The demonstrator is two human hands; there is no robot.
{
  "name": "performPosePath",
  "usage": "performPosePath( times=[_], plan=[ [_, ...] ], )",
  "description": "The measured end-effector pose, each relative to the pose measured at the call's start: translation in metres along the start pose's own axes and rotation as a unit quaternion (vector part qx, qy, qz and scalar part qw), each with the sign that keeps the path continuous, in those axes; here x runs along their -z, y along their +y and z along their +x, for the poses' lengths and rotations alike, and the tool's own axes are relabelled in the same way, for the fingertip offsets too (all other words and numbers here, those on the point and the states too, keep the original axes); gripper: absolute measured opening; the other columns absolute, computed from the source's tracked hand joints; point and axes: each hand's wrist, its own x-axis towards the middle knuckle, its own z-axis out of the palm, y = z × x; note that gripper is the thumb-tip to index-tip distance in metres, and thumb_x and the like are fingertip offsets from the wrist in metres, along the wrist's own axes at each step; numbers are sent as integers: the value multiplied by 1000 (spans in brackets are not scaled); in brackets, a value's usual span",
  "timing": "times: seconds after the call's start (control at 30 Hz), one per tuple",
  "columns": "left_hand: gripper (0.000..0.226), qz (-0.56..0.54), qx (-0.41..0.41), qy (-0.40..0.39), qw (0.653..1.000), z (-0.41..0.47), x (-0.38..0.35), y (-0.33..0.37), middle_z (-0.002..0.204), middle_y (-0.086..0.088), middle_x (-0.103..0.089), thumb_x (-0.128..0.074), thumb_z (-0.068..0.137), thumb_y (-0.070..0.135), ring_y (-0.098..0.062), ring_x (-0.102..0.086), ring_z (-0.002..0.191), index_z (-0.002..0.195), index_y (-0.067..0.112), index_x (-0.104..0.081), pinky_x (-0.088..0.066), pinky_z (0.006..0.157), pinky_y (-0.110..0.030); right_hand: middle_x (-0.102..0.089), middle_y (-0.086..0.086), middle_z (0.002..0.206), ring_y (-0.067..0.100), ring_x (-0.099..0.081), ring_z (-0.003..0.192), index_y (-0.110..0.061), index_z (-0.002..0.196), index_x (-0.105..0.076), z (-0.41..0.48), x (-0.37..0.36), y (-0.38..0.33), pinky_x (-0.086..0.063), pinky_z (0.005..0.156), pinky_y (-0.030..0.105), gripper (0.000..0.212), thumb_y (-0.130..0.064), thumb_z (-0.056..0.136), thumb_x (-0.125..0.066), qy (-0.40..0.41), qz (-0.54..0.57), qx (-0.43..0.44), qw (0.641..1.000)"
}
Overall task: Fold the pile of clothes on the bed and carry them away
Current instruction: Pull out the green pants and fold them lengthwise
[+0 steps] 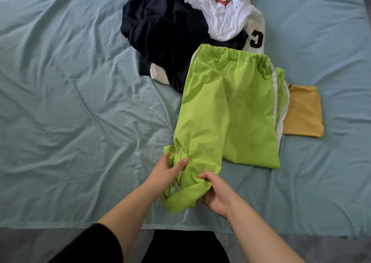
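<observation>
Head view, downward over bed (60, 82)

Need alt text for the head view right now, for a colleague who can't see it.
Both hands, left hand and right hand, grip the bunched lower leg of lime green pants spread on a pale blue bed sheet. Behind lie unfolded dark navy and white clothes; a folded mustard garment sits right.

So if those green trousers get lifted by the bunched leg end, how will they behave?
The green trousers look thin and crinkly, so probably floppy: the rest would hang and unfold. The left hand and right hand crumple them easily, suggesting light cloth. Their sheen hints at slipperiness.
</observation>
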Motion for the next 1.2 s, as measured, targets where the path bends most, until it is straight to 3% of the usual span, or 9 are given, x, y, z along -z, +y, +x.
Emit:
performPosePath(
  times=[0.1,0.3,0.47,0.53,0.67,0.8,0.97,1.1,1.2],
  plan=[
    [43,-143,48,-54,987,9,-7,-2,101,-6,-75,-67,88,42,-24,-70,98,112,6,-67,-55,89,-40,-73,15,94,25,-69,79,-2,110,-66,3,4,-3,-56,75,35,26,-3,86,-58,19,-31,37,999],
    [28,-91,-36,143,985,14,25,-14,93,-15,-68,-67,90,30,-24,-62,81,97,4,-63,-54,80,-46,-69,18,103,28,-66,88,-2,110,-60,14,38,-4,-54,70,37,28,-8,85,-69,182,-38,166,968],
    [35,-155,80,-104,979,4,37,-34,108,-1,-73,-76,82,29,-12,-67,99,110,11,-63,-54,87,-29,-71,7,114,22,-66,107,-13,117,-62,8,40,21,-51,91,37,53,-37,72,-75,71,-50,98,991],
    [37,-83,66,-164,981,-1,34,-46,112,3,-72,-78,81,23,-12,-64,109,115,14,-65,-50,95,-27,-71,4,116,17,-67,108,-12,122,-61,3,40,41,-51,88,27,58,-32,69,-77,8,-99,56,993],
    [40,-156,18,-108,982,-8,33,-56,111,1,-73,-77,81,15,-14,-68,105,118,15,-62,-53,91,-30,-70,9,117,21,-68,105,-8,125,-58,1,43,65,-54,86,29,49,-13,78,-71,-30,-53,49,997],
    [23,-148,17,-28,988,-15,39,-56,107,-3,-72,-70,89,23,-21,-72,92,110,22,-60,-61,70,-38,-74,12,104,28,-74,81,-11,117,-60,0,29,72,-59,61,34,28,-24,92,-62,5,-90,1,996],
    [18,-97,59,27,993,-17,47,-66,95,-7,-70,-66,92,19,-20,-69,80,106,8,-61,-55,59,-27,-72,16,100,31,-74,77,-7,112,-59,4,17,81,-59,60,37,34,-31,90,-66,113,-181,-15,977],
    [8,20,129,-21,991,-21,51,-85,86,-17,-63,-56,92,5,-21,-62,66,97,2,-61,-51,60,-28,-65,16,107,31,-64,88,-9,120,-54,14,29,91,-56,61,43,23,-19,99,-51,154,-77,-32,985],
    [15,-47,111,1,993,-19,60,-94,95,-16,-63,-48,99,10,-25,-62,78,106,4,-60,-55,69,-32,-64,14,101,30,-63,83,-11,121,-51,17,40,90,-58,51,43,20,-11,103,-42,158,32,2,987]
  ],
)
